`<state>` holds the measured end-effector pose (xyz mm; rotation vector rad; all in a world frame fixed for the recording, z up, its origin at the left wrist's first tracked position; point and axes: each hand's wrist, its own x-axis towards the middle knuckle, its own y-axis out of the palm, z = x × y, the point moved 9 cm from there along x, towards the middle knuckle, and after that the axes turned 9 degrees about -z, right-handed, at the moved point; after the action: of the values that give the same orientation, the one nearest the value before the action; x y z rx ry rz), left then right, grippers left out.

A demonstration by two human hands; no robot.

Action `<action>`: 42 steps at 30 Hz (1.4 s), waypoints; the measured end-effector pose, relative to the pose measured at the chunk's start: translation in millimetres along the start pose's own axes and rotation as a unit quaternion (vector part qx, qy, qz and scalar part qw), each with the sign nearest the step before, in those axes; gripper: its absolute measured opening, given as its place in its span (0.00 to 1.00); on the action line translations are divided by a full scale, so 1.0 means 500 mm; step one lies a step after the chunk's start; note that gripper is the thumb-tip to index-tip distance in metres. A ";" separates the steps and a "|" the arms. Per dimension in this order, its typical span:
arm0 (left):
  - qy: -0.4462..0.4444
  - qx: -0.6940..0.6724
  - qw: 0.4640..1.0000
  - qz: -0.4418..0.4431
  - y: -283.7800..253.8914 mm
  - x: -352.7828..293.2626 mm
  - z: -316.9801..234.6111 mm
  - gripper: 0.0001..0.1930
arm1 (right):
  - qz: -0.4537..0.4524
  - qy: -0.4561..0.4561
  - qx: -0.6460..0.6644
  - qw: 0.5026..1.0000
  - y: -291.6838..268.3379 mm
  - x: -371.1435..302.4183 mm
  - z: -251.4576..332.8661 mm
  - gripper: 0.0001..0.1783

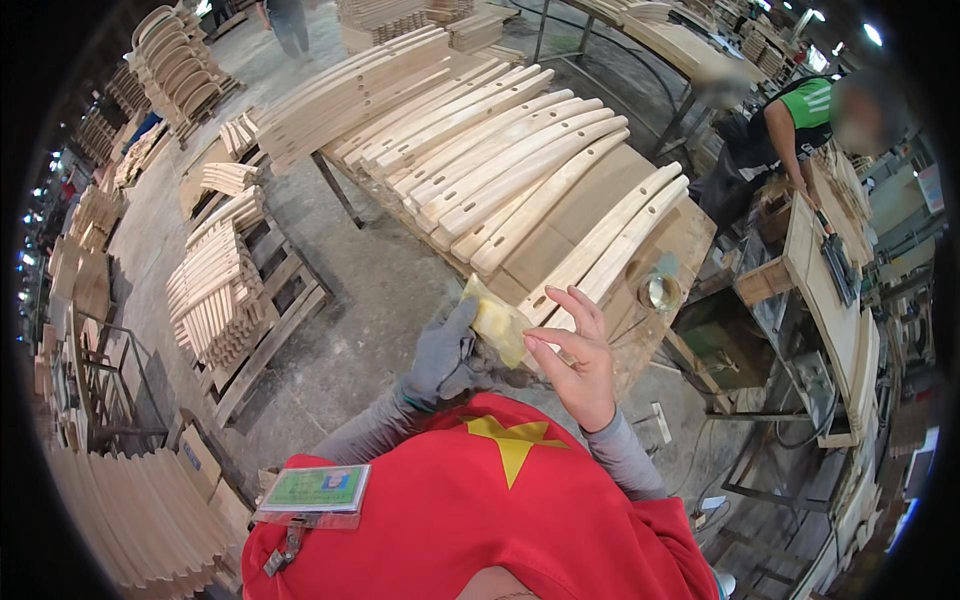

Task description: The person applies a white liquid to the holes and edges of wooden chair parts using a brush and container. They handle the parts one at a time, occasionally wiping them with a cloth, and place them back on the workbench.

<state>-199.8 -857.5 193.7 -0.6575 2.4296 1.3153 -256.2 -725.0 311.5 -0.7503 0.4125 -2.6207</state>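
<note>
In front of my chest, a small yellowish, translucent packet (pixel 498 327), crumpled like thin plastic, is held between my two hands. My left hand (pixel 443 352), in a grey glove, is closed around its left side. My bare right hand (pixel 582 362) pinches the right edge between thumb and forefinger, the other fingers raised. What the packet contains is hidden. Just beyond lie two pale, curved wooden slats (pixel 610 240) with small slots, on a worktable (pixel 690 235).
Many similar curved slats (pixel 500 160) lie across the table's far part. A round, shiny container (pixel 658 292) stands at its right edge. Stacked wooden parts (pixel 215 290) rest on a pallet at left. A co-worker in green (pixel 805 110) stands at another bench on the right.
</note>
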 end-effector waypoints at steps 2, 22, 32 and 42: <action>0.027 0.037 0.999 -0.011 -0.005 -0.009 -0.010 0.13 | -0.001 0.005 -0.041 0.999 0.020 -0.007 -0.019 0.07; 0.198 0.381 0.899 0.088 -0.126 -0.073 0.093 0.22 | 0.010 0.080 -0.136 0.987 0.064 -0.160 -0.054 0.06; -0.149 -0.013 0.986 0.070 -0.080 -0.116 0.100 0.18 | -0.033 -0.006 -0.129 0.991 0.058 -0.126 0.024 0.05; 0.184 0.334 0.924 0.044 -0.139 0.040 0.037 0.16 | -0.059 0.124 0.029 0.990 0.038 -0.034 -0.127 0.03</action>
<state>-179.4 -879.9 125.5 -0.6386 2.9776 0.3223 -272.8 -723.3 245.3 -0.4432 0.3689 -2.8364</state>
